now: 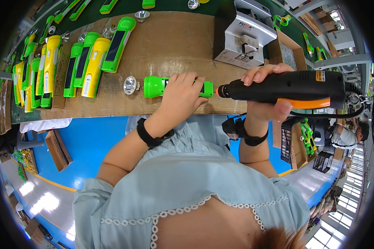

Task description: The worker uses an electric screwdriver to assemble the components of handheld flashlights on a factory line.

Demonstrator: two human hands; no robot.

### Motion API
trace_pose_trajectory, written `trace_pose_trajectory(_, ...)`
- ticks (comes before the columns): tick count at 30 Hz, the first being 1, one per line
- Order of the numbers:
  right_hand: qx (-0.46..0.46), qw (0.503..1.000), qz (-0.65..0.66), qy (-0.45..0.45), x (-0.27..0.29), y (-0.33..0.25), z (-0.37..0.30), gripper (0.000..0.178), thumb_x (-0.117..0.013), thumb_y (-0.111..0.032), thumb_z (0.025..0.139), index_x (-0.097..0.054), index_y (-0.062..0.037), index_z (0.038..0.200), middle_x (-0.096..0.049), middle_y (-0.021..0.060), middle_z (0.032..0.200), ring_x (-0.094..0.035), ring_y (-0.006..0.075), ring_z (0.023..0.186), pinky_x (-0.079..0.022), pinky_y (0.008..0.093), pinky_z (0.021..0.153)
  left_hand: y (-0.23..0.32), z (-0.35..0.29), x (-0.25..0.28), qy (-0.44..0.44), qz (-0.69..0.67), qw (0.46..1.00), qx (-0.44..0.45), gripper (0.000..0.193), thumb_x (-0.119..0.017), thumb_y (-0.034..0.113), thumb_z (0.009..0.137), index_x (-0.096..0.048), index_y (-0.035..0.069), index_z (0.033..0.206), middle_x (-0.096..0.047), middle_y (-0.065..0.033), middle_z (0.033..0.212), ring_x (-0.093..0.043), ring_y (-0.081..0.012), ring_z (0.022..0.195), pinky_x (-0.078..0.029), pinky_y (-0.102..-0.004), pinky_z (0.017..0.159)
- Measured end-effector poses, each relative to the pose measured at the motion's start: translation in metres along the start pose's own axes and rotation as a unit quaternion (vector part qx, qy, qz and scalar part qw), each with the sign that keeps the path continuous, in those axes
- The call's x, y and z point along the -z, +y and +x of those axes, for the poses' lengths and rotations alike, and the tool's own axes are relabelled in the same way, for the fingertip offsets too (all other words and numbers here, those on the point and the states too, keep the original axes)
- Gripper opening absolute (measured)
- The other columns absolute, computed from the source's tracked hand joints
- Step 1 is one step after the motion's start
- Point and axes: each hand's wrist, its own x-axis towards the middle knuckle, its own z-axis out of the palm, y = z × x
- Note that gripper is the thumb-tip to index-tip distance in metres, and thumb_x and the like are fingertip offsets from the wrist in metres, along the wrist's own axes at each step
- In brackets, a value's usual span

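My left hand (181, 93) is wrapped over the middle of a green flashlight (153, 87) lying on its side, and it presses it against the cardboard sheet (174, 41). In my right hand (259, 111) is a black electric screwdriver (289, 87) with an orange lever, held level. Its tip points left at the flashlight's tail end, close to it; whether they touch I cannot tell. Left of the flashlight's wide head sits a loose silver reflector (130, 84), with what looks like a wire near it.
Several green and yellow flashlights (119, 43) stand or lean at the left, some in a cardboard box (61, 72). A silver machine (245, 37) occupies the back right, beside an open carton (287, 50). Behind my right arm is a black crate (287, 141). Another person (347, 135) is far right.
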Motion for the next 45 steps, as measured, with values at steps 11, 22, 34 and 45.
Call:
trace_pose_trajectory(11, -0.002, 1.0, 0.01, -0.022, 0.0, 0.013, -0.013, 0.073, -0.064, -0.065, 0.068, -0.04, -0.0046, 0.102, -0.052, 0.0114, 0.075, -0.055, 0.023, 0.062, -0.048, 0.0358, 0.059, 0.002, 0.0, 0.001, -0.016, -0.017, 1.0, 0.015, 0.047, -0.074, 0.024, 0.065, -0.058, 0.005, 0.106, -0.054, -0.0105, 0.099, -0.052, -0.0285, 0.092, -0.039, -0.0374, 0.08)
trace_pose_trajectory(22, -0.01, 0.989, 0.139, -0.043, -0.008, 0.021, -0.017, 0.061, -0.08, -0.034, 0.066, -0.042, 0.0001, 0.1, -0.054, 0.0136, 0.077, -0.055, 0.0235, 0.066, -0.048, 0.0335, 0.061, 0.002, -0.002, -0.001, 0.002, -0.018, 1.0, 0.012, 0.052, -0.075, 0.024, 0.062, -0.058, 0.003, 0.106, -0.053, -0.0102, 0.098, -0.052, -0.027, 0.094, -0.038, -0.0379, 0.081)
trace_pose_trajectory(34, -0.078, 0.995, 0.044, -0.037, -0.018, 0.013, -0.015, 0.066, -0.074, -0.05, 0.068, -0.04, -0.0033, 0.099, -0.05, 0.0089, 0.074, -0.052, 0.0199, 0.061, -0.045, 0.031, 0.056, 0.008, -0.002, 0.0, 0.005, -0.027, 0.999, 0.023, 0.049, -0.075, 0.025, 0.06, -0.058, 0.004, 0.1, -0.053, -0.0099, 0.096, -0.052, -0.0263, 0.092, -0.036, -0.0374, 0.081)
trace_pose_trajectory(45, -0.09, 0.989, 0.106, -0.055, -0.009, 0.014, -0.006, 0.06, -0.079, -0.035, 0.067, -0.044, -0.0008, 0.101, -0.053, 0.009, 0.077, -0.055, 0.0159, 0.068, -0.047, 0.0273, 0.061, 0.012, 0.012, 0.002, -0.06, -0.005, 0.998, 0.033, 0.048, -0.077, 0.024, 0.06, -0.06, 0.01, 0.102, -0.053, -0.0098, 0.092, -0.053, -0.028, 0.09, -0.039, -0.0387, 0.077)
